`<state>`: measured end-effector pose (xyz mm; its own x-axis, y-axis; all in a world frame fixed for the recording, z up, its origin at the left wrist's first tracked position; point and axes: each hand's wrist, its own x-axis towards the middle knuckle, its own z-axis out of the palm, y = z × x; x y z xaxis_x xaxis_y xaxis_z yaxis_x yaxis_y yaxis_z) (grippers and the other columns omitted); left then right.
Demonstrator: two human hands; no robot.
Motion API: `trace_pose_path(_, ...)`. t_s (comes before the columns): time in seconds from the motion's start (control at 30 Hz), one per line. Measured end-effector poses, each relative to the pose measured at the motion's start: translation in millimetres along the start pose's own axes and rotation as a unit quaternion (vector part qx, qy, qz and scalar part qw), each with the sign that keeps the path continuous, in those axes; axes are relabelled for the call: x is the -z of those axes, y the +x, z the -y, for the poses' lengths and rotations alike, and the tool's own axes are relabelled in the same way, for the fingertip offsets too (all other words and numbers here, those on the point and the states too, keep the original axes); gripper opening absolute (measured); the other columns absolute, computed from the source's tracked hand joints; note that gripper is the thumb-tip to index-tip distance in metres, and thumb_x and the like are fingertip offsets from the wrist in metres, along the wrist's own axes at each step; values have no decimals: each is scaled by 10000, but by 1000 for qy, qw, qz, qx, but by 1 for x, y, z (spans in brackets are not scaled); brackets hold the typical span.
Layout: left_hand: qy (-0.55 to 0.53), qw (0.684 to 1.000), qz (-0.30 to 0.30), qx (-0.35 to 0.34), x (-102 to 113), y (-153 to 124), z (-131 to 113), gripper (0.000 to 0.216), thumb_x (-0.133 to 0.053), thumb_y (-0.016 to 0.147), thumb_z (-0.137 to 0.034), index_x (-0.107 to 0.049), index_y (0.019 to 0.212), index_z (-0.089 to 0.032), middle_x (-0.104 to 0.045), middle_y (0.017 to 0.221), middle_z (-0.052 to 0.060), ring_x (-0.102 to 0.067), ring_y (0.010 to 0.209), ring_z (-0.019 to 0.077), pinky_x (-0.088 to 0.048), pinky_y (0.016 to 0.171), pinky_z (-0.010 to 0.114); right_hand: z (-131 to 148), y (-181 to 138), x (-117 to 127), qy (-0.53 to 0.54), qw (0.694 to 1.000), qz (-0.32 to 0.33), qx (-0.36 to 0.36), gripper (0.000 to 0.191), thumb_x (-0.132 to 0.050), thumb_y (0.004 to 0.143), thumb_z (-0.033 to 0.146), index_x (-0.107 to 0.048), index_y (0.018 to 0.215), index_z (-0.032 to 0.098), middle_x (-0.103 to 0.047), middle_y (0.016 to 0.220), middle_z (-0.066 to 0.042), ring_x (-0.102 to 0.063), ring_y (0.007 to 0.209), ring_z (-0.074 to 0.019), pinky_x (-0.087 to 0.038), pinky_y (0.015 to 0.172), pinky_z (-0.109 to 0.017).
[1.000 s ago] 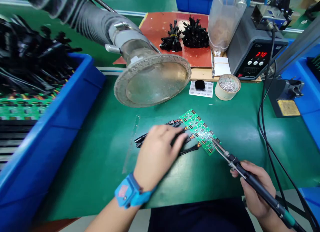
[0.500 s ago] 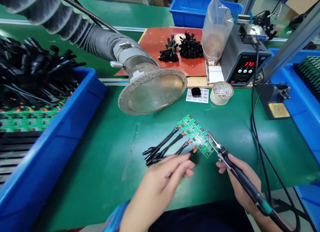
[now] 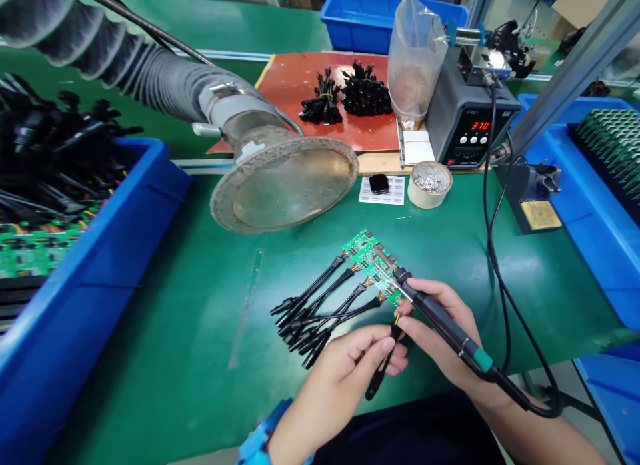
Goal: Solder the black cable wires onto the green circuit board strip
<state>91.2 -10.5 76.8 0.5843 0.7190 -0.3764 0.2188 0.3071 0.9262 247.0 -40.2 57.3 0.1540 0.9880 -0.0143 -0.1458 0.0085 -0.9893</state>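
A green circuit board [image 3: 369, 259] lies on the green mat with several black connector cables [image 3: 320, 301] fanned out from its left edge. My right hand [image 3: 440, 331] grips a black soldering iron [image 3: 440, 321], its tip lying over the board. My left hand [image 3: 340, 378] pinches one loose black cable [image 3: 380, 371] between thumb and fingers, just below the board's near corner, and the right hand's fingertips touch the same cable's upper end. A blue wrist strap [image 3: 260, 438] sits on my left wrist.
A grey fume hose with a wide funnel [image 3: 285, 185] hangs over the mat behind the board. Soldering station reading 370 [image 3: 467, 128], iron stand [image 3: 535, 191], solder-scrap cup [image 3: 429, 183]. Blue bins with boards and cables at the left [image 3: 90, 265] and right [image 3: 595, 185]. Red mat with cable bundles [image 3: 345, 95].
My left hand left the cables by the board, drew back toward me and now holds a single cable. My right hand moved the iron left over the board. The view shifted.
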Motion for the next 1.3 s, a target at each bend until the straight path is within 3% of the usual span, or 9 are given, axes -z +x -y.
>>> trace_pose_path(0.13, -13, 997, -69, -15, -7, 5, 6, 181, -617, 783, -327, -664, 854, -167, -693, 743, 39, -634, 674, 150, -525, 633, 245, 0, 0, -1, -21, 1000, -9, -4, 331, -652, 772, 165, -568, 1085, 236, -661, 816, 15, -656, 698, -110, -568, 632, -199)
trace_pose_path(0.23, -51, 990, -132, -1, -13, 11, 11, 174, -681, 712, -310, -680, 803, -162, -690, 685, 25, -621, 609, 141, -519, 591, 239, -3, -3, -3, -58, 998, -33, 13, 306, -652, 777, 183, -574, 1071, 222, -672, 811, -3, -662, 672, -121, -576, 611, -203)
trace_pose_path(0.43, -135, 978, -160, 12, -20, 16, 16, 172, -697, 704, -321, -703, 750, -156, -679, 620, 15, -615, 574, 134, -531, 592, 243, -10, -10, -13, -49, 994, -91, 31, 291, -624, 809, 210, -535, 1086, 218, -651, 779, 0, -633, 568, -107, -573, 514, -188)
trace_pose_path(0.7, -76, 980, -179, -32, -17, 16, 16, 113, -684, 694, -255, -737, 772, -191, -695, 632, 3, -620, 577, 129, -526, 567, 212, -3, -9, -11, -56, 995, -77, 40, 357, -667, 766, 154, -555, 1094, 238, -682, 853, 4, -685, 780, -129, -588, 728, -212)
trace_pose_path(0.93, -94, 983, -152, -34, -20, 16, 17, 175, -646, 737, -268, -698, 863, -159, -682, 629, 15, -620, 548, 136, -542, 546, 239, -9, -10, -5, -120, 988, -54, 76, 354, -609, 808, 139, -527, 1133, 252, -631, 865, -2, -641, 646, -110, -580, 580, -203)
trace_pose_path(1.07, 81, 979, -156, -103, -15, 14, 14, 124, -578, 776, -218, -677, 712, -178, -661, 642, 17, -603, 579, 131, -514, 560, 235, -8, -5, 4, -270, 940, 30, 209, 378, -522, 833, 79, -513, 1165, 258, -631, 923, -29, -628, 896, -180, -548, 831, -352)
trace_pose_path(1.17, 195, 961, -142, -134, -11, 12, 12, 172, -554, 772, -173, -652, 632, -190, -671, 721, 20, -614, 675, 139, -509, 653, 255, -9, -4, 9, -294, 922, 61, 245, 378, -491, 842, 53, -513, 1162, 253, -636, 881, -19, -622, 908, -179, -524, 861, -369)
trace_pose_path(1.3, 79, 989, -117, -40, -7, 13, 13, 110, -602, 773, -253, -673, 804, -174, -658, 646, 0, -605, 575, 125, -508, 553, 237, -15, -12, 13, -252, 954, -49, 155, 311, -605, 811, 98, -556, 1084, 241, -630, 916, -14, -635, 808, -143, -549, 725, -267)
